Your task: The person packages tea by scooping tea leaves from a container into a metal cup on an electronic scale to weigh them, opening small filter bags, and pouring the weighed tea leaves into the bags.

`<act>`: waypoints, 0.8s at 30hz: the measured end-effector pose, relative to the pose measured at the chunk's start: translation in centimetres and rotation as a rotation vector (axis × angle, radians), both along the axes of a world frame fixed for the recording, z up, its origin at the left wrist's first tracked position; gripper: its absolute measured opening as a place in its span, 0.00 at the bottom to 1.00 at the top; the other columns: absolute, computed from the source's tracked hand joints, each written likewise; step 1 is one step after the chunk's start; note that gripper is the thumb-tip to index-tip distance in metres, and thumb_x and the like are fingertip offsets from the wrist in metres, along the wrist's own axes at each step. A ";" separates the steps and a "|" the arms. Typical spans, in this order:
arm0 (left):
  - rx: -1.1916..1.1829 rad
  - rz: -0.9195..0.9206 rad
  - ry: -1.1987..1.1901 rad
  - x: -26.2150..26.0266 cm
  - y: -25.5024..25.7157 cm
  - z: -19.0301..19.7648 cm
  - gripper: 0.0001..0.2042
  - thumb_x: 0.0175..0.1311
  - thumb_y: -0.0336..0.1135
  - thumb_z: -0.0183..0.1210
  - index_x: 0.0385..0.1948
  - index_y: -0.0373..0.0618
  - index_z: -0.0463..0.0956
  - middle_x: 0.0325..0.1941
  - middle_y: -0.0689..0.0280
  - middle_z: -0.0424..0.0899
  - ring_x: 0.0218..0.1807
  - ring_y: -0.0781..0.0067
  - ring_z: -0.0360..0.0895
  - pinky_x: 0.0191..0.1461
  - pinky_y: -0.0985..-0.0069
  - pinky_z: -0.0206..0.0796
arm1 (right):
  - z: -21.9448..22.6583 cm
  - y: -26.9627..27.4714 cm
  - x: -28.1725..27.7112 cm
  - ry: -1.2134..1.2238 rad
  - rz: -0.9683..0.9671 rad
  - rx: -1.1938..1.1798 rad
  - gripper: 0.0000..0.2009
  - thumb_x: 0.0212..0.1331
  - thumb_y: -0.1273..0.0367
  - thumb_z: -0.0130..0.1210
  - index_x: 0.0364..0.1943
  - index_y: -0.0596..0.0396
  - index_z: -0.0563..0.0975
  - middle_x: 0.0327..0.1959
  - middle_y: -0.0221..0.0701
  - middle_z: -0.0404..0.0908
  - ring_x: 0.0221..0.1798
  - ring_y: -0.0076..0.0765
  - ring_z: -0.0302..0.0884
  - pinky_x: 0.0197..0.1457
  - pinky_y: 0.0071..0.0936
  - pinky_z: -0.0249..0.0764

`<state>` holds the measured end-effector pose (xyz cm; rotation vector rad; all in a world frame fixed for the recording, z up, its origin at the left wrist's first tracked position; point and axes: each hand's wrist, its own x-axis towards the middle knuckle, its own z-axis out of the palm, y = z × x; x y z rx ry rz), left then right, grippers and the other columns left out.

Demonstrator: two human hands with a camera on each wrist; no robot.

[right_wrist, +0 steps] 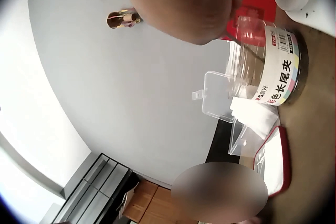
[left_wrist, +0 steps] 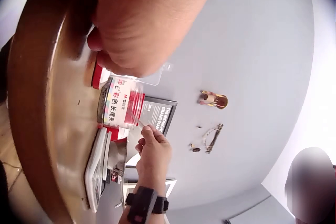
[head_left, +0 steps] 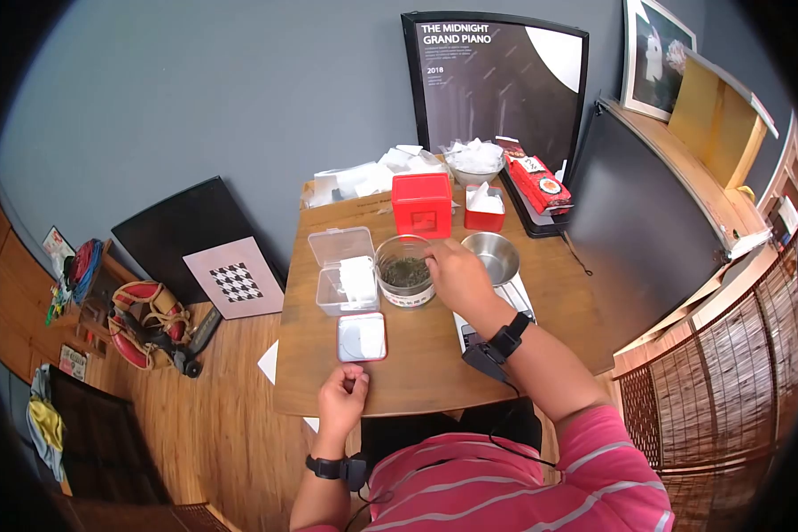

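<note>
And here the right hand (head_left: 459,277) pinches a slim handle (right_wrist: 251,51) down into the glass jar (head_left: 405,299) of dark dried leaves (head_left: 404,272), which stands on the worktop (head_left: 417,372) between the clear box (head_left: 332,300) and the metal bowl (head_left: 496,257). Apart from it, the left hand (head_left: 341,401) lies loosely curled at the near edge, nothing visible in it, the jar unsteadied: a hard sideways lever could tip it, and an overfull lift could scatter crumbs across the rim.
</note>
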<state>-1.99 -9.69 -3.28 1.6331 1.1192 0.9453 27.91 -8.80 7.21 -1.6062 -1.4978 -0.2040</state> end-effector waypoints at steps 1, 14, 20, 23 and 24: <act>0.018 -0.005 0.023 0.0 0.0 0.2 0.07 0.68 0.31 0.66 0.41 0.37 0.83 0.28 0.71 0.83 0.29 0.84 0.75 0.36 0.80 0.71 | -0.2 0.2 0.0 -0.003 -0.005 0.003 0.05 0.62 0.73 0.62 0.38 0.57 0.84 0.38 0.42 0.84 0.42 0.55 0.83 0.46 0.47 0.80; 0.016 -0.022 0.015 -0.3 0.3 -0.5 0.07 0.67 0.32 0.67 0.40 0.39 0.83 0.25 0.71 0.81 0.27 0.84 0.73 0.34 0.80 0.69 | -1.5 0.1 -0.2 0.121 0.032 -0.160 0.08 0.62 0.72 0.64 0.43 0.59 0.86 0.39 0.42 0.87 0.40 0.46 0.86 0.44 0.38 0.80; 0.043 -0.011 0.039 -0.2 0.2 -0.1 0.07 0.66 0.32 0.67 0.40 0.39 0.83 0.24 0.71 0.81 0.26 0.84 0.73 0.33 0.80 0.69 | -1.0 -0.3 0.9 0.512 -0.031 -0.307 0.11 0.62 0.69 0.65 0.45 0.59 0.87 0.35 0.41 0.89 0.37 0.37 0.87 0.44 0.33 0.80; 0.062 -0.018 0.048 -0.1 0.1 0.0 0.07 0.66 0.32 0.67 0.40 0.39 0.83 0.24 0.71 0.80 0.26 0.84 0.73 0.33 0.80 0.69 | -1.4 -0.6 2.0 0.564 -0.046 -0.276 0.11 0.62 0.67 0.66 0.45 0.59 0.87 0.34 0.37 0.89 0.35 0.31 0.85 0.42 0.30 0.79; 0.063 -0.021 0.049 0.0 0.1 0.0 0.07 0.66 0.32 0.67 0.40 0.39 0.83 0.24 0.71 0.80 0.26 0.84 0.73 0.33 0.80 0.69 | -1.3 -0.7 2.3 0.594 -0.046 -0.263 0.11 0.62 0.67 0.67 0.45 0.59 0.87 0.33 0.35 0.89 0.34 0.29 0.85 0.41 0.29 0.79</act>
